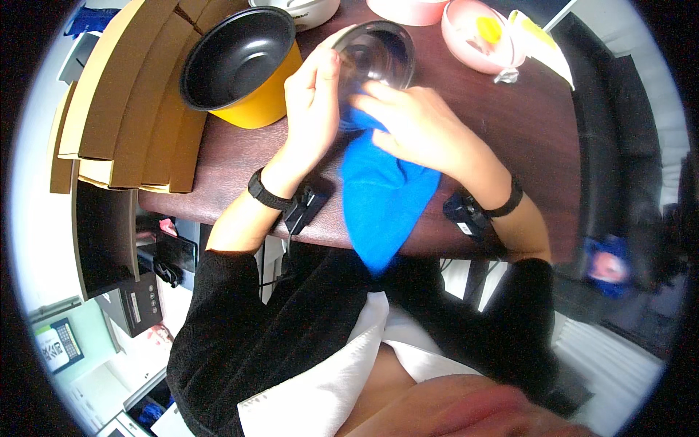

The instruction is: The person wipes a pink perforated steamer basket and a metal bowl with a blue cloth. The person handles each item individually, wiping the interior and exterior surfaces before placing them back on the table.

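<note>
Tilting toward the person's head, a shiny metal bowl [376,54] is held between both hands over the far half of the dark tabletop [510,124]; whether its base rests there, I cannot tell. The left hand [313,98] has its grip closed on the bowl's left side, thumb up near the rim, probably to steady it against pressure from the other side. The right hand [419,120] reaches into the near part of the bowl, its grip pinching a bunched end of a blue cloth [391,189]. Blur hides exactly how those fingers fold around it. The rest of the cloth hangs down toward the person, past the tabletop's near edge, likely because only one end is gathered up, leaving the remainder loose.

The slanted mouth seems to suit this hold: it leaves the inside open to the right hand and to the person's view. Just left of the left hand stands a yellow pot [255,105] with a black inside, and beyond it cardboard boxes [135,95] lean along the left side. A pink bowl [457,49] with something yellow in it sits at the far right, well apart from the right hand, perhaps leaving the arms elbow room.
</note>
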A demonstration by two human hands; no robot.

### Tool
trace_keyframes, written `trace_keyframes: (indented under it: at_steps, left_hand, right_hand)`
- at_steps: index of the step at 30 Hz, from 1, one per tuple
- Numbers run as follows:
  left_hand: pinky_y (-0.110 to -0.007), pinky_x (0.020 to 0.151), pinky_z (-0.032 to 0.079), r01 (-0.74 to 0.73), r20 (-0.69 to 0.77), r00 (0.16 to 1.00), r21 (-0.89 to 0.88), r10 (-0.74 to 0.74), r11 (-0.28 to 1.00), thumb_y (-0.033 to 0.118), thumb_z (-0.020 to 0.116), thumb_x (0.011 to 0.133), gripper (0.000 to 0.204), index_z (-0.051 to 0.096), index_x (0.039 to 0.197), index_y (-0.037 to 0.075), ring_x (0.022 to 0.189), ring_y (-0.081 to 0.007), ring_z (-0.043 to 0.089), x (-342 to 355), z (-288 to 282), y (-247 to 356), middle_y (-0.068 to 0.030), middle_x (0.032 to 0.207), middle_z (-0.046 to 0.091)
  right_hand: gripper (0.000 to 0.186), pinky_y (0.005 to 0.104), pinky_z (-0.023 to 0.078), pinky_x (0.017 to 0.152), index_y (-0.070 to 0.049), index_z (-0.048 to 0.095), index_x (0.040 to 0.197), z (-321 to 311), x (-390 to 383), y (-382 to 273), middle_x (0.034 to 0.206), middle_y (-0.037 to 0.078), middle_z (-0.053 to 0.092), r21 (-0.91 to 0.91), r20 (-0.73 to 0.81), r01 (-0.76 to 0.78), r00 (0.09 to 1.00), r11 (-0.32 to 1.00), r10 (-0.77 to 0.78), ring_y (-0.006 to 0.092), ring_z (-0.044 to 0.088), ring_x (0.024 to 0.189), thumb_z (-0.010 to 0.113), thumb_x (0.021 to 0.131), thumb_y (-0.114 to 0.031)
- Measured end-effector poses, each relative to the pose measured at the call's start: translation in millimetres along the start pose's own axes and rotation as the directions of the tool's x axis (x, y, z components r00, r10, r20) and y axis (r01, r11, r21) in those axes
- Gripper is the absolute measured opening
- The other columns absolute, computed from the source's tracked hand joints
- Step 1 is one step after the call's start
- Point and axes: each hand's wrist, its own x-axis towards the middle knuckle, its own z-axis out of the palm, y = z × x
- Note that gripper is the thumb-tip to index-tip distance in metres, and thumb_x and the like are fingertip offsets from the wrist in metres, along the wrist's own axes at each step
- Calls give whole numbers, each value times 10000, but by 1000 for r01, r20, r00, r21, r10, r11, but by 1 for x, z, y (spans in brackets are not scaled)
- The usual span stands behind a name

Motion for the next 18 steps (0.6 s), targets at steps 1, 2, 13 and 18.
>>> trace_keyframes:
  at_steps: [1, 2, 13, 18]
  left_hand:
    - [-271, 875, 435, 81, -24, 996, -30, -82, 996, 335, 394, 1026, 452, 569, 1240, -23, 945, -135, 572, -2, -1, 1, -72, 1081, 642]
    - [-274, 883, 434, 76, -53, 996, -34, -77, 997, 337, 394, 1026, 454, 566, 1244, -22, 957, -140, 573, -1, -2, 2, -77, 1088, 641]
    - [-313, 929, 433, 251, -100, 958, -173, -270, 952, 325, 400, 1018, 439, 568, 1219, -27, 1000, -170, 575, -5, 8, 15, -109, 1101, 631]
    - [-320, 935, 422, 175, -148, 972, -68, -183, 982, 306, 395, 1012, 434, 577, 1189, -47, 1008, -193, 572, 3, 6, 6, -133, 1118, 629]
  right_hand:
    - [406, 409, 542, 657, -35, 560, 1114, -7, -2, 0, 1014, 151, 566, -79, 43, -64, 997, 995, 67, 324, 640, 740, 663, 733, -130]
    - [443, 398, 537, 667, -28, 563, 1152, -11, -4, 1, 1055, 156, 569, -160, 80, -123, 987, 979, 137, 318, 638, 752, 676, 732, -114]
    - [447, 364, 546, 539, -65, 522, 1139, 11, 13, 7, 921, 95, 546, -291, -464, -264, 879, 920, 106, 252, 649, 647, 645, 713, -121]
    - [412, 401, 548, 573, -46, 543, 1103, 13, 8, 8, 912, 119, 570, -75, -189, -23, 982, 997, 8, 312, 640, 646, 647, 719, -154]
